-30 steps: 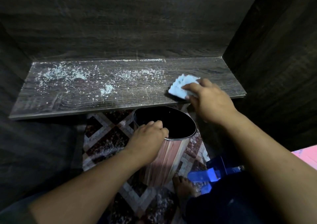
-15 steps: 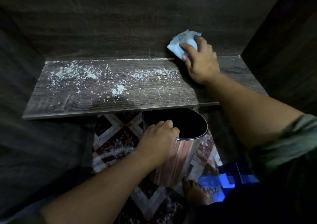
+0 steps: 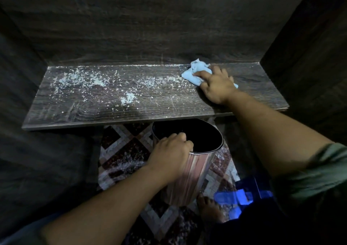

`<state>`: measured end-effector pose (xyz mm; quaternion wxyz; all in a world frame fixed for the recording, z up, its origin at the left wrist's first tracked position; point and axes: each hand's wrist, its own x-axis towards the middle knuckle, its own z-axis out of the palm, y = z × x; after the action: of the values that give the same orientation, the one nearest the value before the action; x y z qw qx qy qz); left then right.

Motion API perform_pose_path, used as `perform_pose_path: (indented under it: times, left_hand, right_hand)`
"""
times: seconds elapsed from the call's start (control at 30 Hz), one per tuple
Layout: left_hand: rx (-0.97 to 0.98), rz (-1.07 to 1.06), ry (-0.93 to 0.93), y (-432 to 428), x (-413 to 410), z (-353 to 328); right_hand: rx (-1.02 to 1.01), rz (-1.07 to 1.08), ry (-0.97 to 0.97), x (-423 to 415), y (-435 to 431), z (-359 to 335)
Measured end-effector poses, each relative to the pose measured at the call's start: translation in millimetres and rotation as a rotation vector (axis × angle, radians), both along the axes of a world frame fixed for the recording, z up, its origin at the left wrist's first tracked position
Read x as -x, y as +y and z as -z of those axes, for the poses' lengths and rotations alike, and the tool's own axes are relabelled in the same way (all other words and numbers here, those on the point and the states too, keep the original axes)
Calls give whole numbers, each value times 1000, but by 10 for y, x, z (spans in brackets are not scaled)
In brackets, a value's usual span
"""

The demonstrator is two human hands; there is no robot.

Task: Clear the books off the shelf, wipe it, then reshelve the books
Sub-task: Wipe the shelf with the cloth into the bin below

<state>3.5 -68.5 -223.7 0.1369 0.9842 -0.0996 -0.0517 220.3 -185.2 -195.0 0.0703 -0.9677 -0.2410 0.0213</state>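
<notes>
A dark wooden shelf (image 3: 259, 87) spans the view, with no books on it. White crumbs and dust (image 3: 97, 81) lie scattered over its left and middle parts. My right hand (image 3: 216, 87) presses a light blue cloth (image 3: 196, 72) flat on the shelf near the back right, at the edge of the dust. My left hand (image 3: 169, 156) grips the rim of a shiny metal bin (image 3: 191, 179), held just below the shelf's front edge. The bin's inside looks dark. No books are in view.
Dark wooden walls (image 3: 309, 57) close the shelf at the back and both sides. A patterned tile floor (image 3: 122, 151) with white specks lies below. A bare foot (image 3: 208, 205) and a blue object (image 3: 242, 197) are beside the bin.
My right hand with the cloth went from the shelf's front right up to the back wall, then came down onto the shelf at the back right. My left hand stayed on the bin.
</notes>
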Motion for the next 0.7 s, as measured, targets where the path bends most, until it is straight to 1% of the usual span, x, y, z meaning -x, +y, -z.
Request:
perform_pose_path:
  times: [0.13,0.27,0.3,0.37,0.43,0.47,0.53,0.6,0.63,0.7]
  left_hand:
    - [-4,8,9,-11,8,-15]
    - [-10,7,-10,8,37,-25]
    - [-9,4,-17,15,43,-27]
    - [-10,-2,-27,23,52,-26]
    - [-7,-9,-26,26,55,-23]
    - [-6,-12,-26,25,57,-23]
    - [-16,-10,-36,26,59,-22]
    - [-23,-4,-35,28,60,-11]
    - [-28,-1,-33,26,60,-6]
    - [-34,2,-30,18,61,0]
  right_hand:
    - [-38,-24,-44,320,-236,59]
    - [-51,-92,37,502,-452,47]
    - [-89,-112,52,529,-495,40]
    - [-247,-101,59,567,-572,18]
    - [-398,7,30,523,-648,-38]
    - [-425,76,7,479,-691,-68]
    - [-390,215,-38,378,-772,-79]
    - [-261,352,-8,348,-824,-26]
    - [-176,391,19,361,-837,26]
    - [-76,376,9,417,-823,129]
